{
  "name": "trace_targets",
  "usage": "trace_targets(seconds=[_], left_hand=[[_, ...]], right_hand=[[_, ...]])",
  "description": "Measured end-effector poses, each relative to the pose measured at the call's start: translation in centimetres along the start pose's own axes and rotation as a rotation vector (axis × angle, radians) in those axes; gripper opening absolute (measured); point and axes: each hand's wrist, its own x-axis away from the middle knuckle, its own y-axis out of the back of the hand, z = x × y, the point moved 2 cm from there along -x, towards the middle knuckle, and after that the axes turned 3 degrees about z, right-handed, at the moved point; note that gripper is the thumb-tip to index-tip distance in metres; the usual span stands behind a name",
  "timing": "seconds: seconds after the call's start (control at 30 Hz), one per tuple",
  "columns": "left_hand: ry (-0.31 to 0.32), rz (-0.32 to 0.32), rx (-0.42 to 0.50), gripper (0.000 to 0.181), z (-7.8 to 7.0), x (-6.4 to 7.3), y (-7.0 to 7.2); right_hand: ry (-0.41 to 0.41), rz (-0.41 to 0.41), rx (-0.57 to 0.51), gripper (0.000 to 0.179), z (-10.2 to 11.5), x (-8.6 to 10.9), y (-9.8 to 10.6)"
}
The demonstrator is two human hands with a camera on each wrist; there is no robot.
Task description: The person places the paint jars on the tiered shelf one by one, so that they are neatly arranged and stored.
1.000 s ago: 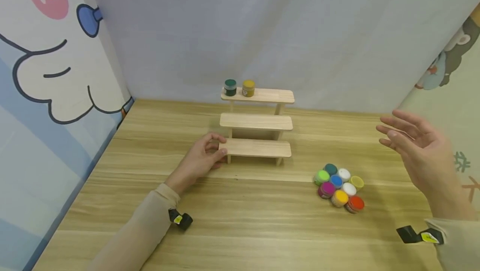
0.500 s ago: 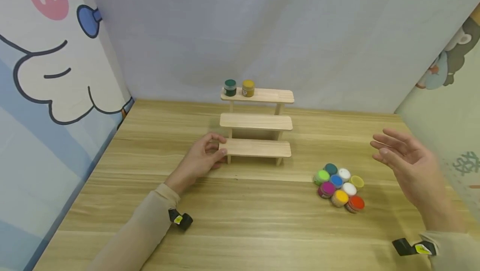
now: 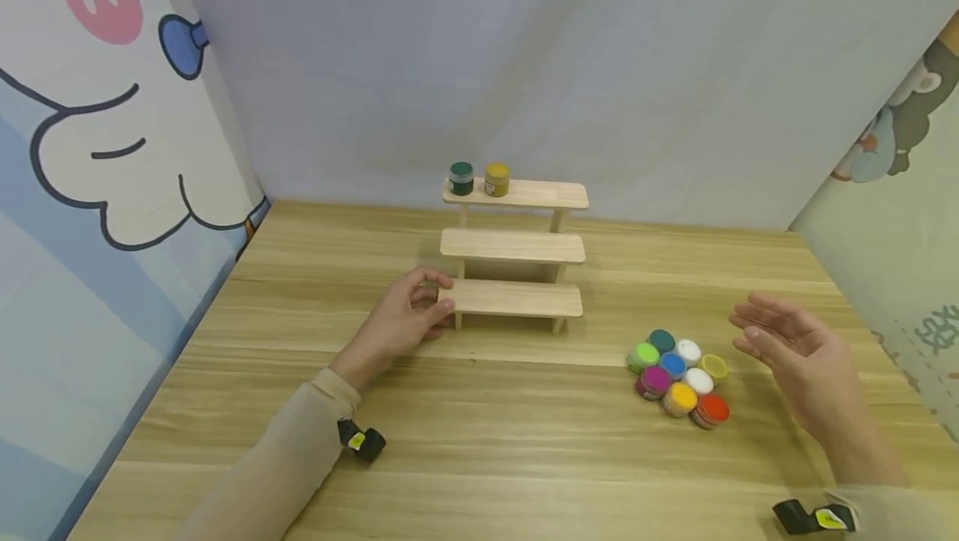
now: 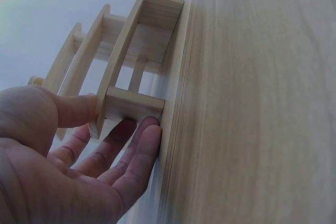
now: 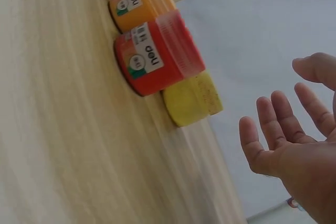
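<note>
My left hand (image 3: 397, 318) grips the left end of the lowest step of a three-tier wooden display stand (image 3: 517, 298). In the left wrist view the thumb lies against the step's edge, and the fingers (image 4: 142, 156) reach beneath it to the side support. On the top tier stand a dark green paint jar (image 3: 461, 179) and a mustard-yellow paint jar (image 3: 497, 180). My right hand (image 3: 805, 366) holds nothing; its fingers are relaxed, to the right of a cluster of paint jars. Nearest to it are a red jar (image 5: 152, 51) and a light yellow jar (image 5: 191, 100).
The cluster on the wooden table (image 3: 479, 449) also has a purple jar (image 3: 654, 383), a lime green jar (image 3: 644, 356), a blue jar (image 3: 673, 366) and several others, packed close together. A pale curtain (image 3: 524, 67) hangs behind the stand. Printed cartoon panels flank both sides.
My right hand has moved down and left, closer to the jar cluster. The left hand stays on the stand, and the jars have not moved.
</note>
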Motion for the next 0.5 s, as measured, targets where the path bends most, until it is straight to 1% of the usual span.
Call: trace_targets(seconds=[0.2,0.5], left_hand=[[0.005,-0.002,0.004,0.029,0.1,0.1,0.0],[-0.003,-0.003,-0.009,0.028,-0.2,0.3,0.0]], right_hand=[[-0.065,-0.004,0.020,0.048,-1.3,0.8,0.1],[-0.103,0.011,0.038,0.046,-2.5,1.5,0.2]])
